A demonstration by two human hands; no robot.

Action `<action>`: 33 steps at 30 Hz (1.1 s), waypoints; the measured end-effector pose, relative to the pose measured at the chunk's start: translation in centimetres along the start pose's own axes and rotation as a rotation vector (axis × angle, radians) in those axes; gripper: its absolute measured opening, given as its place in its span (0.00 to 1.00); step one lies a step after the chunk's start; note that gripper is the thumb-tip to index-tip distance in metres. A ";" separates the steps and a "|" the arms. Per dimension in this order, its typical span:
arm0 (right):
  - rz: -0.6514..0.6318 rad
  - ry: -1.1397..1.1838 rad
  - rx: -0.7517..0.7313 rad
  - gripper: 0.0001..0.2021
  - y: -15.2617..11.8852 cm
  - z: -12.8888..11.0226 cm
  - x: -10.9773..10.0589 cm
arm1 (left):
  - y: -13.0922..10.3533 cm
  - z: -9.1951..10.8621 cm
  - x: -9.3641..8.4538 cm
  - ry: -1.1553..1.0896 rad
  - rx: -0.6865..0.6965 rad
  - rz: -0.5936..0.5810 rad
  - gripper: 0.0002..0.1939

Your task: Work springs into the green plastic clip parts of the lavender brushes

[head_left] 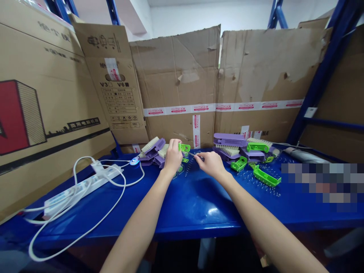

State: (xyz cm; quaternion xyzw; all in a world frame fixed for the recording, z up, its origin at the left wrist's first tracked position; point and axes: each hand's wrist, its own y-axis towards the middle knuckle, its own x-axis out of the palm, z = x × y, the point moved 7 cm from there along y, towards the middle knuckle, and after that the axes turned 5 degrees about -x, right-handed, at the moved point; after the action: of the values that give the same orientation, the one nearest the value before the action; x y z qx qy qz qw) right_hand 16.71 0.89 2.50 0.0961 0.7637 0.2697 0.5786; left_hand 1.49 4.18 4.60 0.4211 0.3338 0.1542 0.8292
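A white plastic power strip (82, 185) with looping white cables lies at nine o'clock; tall brown cardboard boxes (176, 83) stand at twelve.

This is a storeroom or small packing workshop. Blue steel racking posts (327, 72) rise at the upper right, taped cardboard cartons (182, 83) wall in the blue table (196, 204), and batches of purple and green brush parts (244, 151) lie at centre beside a white power strip (82, 185) at lower left.

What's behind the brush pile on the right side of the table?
Behind the right brush pile stands a torn cardboard sheet with a red-and-white tape strip. Labels at its base are partly covered by the brushes, and whatever lies beyond the cardboard is hidden.
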 end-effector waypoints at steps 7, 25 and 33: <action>0.036 0.296 -0.047 0.18 0.4 0.8 0.3 | 0.3 -0.3 -0.1 -0.181 -0.059 0.014 0.08; -0.060 1.027 0.080 0.24 0.9 1.9 2.0 | 0.3 -2.9 1.3 -0.848 -0.604 -0.070 0.19; -0.195 1.325 0.183 0.25 0.5 1.4 3.5 | 0.4 -2.6 1.5 -0.946 -0.607 -0.056 0.20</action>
State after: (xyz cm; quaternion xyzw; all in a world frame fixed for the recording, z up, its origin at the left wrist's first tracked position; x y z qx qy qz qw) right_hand 16.87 3.30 -0.39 -0.1102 0.9822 0.1523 -0.0008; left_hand 0.86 6.77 3.18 0.1780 -0.1225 0.0158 0.9762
